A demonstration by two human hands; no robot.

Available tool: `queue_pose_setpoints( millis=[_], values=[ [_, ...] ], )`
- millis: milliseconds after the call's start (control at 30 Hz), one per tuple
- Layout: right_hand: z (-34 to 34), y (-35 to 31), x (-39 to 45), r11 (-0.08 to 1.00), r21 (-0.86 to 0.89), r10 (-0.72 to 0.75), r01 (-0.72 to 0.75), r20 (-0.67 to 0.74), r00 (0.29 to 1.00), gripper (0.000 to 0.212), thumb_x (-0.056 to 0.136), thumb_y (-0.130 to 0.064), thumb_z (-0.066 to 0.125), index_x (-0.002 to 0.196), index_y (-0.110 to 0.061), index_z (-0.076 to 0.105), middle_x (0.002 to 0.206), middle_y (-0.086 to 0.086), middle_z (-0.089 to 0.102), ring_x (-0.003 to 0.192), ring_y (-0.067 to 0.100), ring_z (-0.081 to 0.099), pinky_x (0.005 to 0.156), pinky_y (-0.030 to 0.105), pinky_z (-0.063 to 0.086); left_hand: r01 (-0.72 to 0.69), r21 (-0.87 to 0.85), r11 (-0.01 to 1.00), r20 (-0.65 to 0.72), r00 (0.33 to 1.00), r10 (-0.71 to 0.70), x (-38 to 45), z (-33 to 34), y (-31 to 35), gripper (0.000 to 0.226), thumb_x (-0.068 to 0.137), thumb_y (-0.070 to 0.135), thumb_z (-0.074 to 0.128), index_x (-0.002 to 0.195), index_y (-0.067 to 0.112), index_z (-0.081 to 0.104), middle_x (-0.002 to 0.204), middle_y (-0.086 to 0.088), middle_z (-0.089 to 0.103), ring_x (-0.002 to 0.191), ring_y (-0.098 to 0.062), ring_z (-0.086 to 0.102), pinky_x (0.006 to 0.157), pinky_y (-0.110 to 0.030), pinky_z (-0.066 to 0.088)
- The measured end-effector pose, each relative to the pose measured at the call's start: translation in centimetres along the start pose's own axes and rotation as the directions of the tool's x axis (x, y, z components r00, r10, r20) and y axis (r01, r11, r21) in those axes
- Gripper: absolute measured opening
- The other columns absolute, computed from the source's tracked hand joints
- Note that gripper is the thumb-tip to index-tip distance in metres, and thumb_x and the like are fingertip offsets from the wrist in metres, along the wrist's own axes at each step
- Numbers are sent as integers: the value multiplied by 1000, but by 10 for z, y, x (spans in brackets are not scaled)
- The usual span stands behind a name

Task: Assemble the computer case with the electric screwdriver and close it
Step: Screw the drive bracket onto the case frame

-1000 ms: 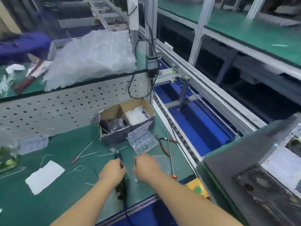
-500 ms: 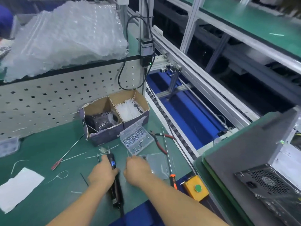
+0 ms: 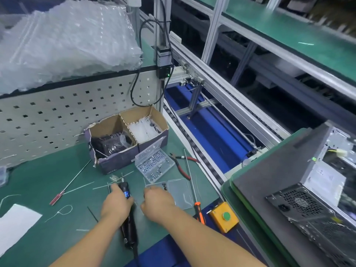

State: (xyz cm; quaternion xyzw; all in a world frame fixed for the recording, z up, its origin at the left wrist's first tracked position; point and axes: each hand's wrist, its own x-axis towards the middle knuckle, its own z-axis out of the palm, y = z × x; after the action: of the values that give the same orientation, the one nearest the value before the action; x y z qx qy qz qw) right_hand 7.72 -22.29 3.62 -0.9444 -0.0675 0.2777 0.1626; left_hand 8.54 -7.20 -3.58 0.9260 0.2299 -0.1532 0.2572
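Note:
My left hand (image 3: 115, 205) grips the black electric screwdriver (image 3: 129, 233) around its upper body, with the bit pointing away from me over the green mat. My right hand (image 3: 159, 202) hovers just right of it, fingers curled down at the near-left corner of a shallow clear tray (image 3: 180, 192); whatever lies under its fingertips is hidden. An open clear box of screws (image 3: 154, 164) sits behind the hands. The grey computer case (image 3: 285, 182) lies on its side at the right, power-supply grille towards me and its far side open.
A two-compartment cardboard box (image 3: 115, 160) holds black parts and white cable ties. Red-handled pliers (image 3: 181, 166), a long orange-handled screwdriver (image 3: 199, 211) and a yellow button box (image 3: 223, 216) lie to the right. A red-handled screwdriver (image 3: 57, 197) lies left. The conveyor rail (image 3: 221, 93) runs behind.
My right hand has drawn a little away from the left and now sits at the clear tray's corner. The left hand keeps its grip on the screwdriver. My view has shifted.

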Motion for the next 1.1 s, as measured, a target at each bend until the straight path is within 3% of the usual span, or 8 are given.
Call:
queue_pose_setpoints(
  millis=[167, 467, 567, 667, 767, 867, 1000, 1100],
  values=[
    [-3, -1, -8, 1000, -15, 14, -14, -15, 1000, 31, 101, -14, 54, 129, -1, 59, 129, 21, 63, 118, 38, 62, 99, 43, 53, -21, 8, 1000, 13, 1000, 21, -6, -3, 0, 38, 85, 26, 69, 101, 13, 37, 96, -18, 66, 75, -33, 54, 66, -37, 46],
    [-3, -3, -16, 999, -38, 31, -31, -12, 999, 34, 102, -15, 55, 133, 0, 58, 132, 22, 62, 121, 40, 61, 103, 44, 51, -41, 3, 999, 5, 999, 41, -9, -5, 0, 39, 86, 28, 69, 101, 13, 36, 96, -17, 66, 76, -34, 56, 67, -38, 47],
    [-4, -4, -16, 998, -43, 35, -35, -4, 999, 35, 102, -12, 56, 136, -2, 56, 134, 22, 60, 123, 39, 60, 103, 45, 51, -39, -13, 999, -8, 999, 39, -10, -6, 1, 47, 84, 31, 70, 113, 13, 38, 94, -14, 66, 75, -32, 54, 65, -36, 44],
    [-10, 0, -18, 1000, -1, 28, -28, -28, 999, 46, 96, -1, 58, 140, -7, 46, 137, 20, 57, 126, 40, 57, 101, 48, 49, -72, -163, 984, -38, 997, 66, -14, -12, 13, 51, 81, 33, 73, 119, 20, 43, 90, -6, 63, 77, -29, 54, 65, -35, 41],
    [-27, 11, -25, 1000, 0, -8, 8, -103, 995, 74, 90, 7, 61, 153, -16, 31, 140, 17, 52, 124, 42, 57, 95, 51, 50, -123, -360, 925, -17, 992, 125, -20, -24, 42, 45, 80, 33, 75, 115, 25, 48, 90, 2, 65, 76, -22, 59, 66, -34, 42],
    [-51, 34, -40, 996, -78, -53, 38, -211, 976, 101, 88, 9, 60, 165, -29, 7, 141, 16, 47, 112, 41, 61, 75, 46, 48, -135, -496, 858, 35, 984, 175, -30, -38, 84, 42, 81, 34, 73, 115, 27, 50, 90, 4, 67, 75, -14, 65, 64, -31, 49],
    [-82, 71, -64, 997, -73, -15, -10, -335, 942, 100, 92, 5, 55, 165, -35, 0, 143, 13, 46, 102, 38, 64, 68, 42, 43, -201, -548, 812, 91, 951, 297, -59, -49, 136, 42, 81, 38, 69, 117, 34, 50, 92, 4, 70, 76, -15, 71, 64, -30, 53],
    [-96, 95, -80, 998, -51, 9, -33, -411, 912, 82, 104, -18, 55, 165, -34, 3, 143, 9, 46, 109, 38, 63, 71, 44, 47, -241, -584, 775, 76, 935, 347, -85, -50, 162, 41, 80, 34, 71, 116, 36, 51, 82, 5, 74, 67, -12, 72, 65, -32, 56]
  ],
)
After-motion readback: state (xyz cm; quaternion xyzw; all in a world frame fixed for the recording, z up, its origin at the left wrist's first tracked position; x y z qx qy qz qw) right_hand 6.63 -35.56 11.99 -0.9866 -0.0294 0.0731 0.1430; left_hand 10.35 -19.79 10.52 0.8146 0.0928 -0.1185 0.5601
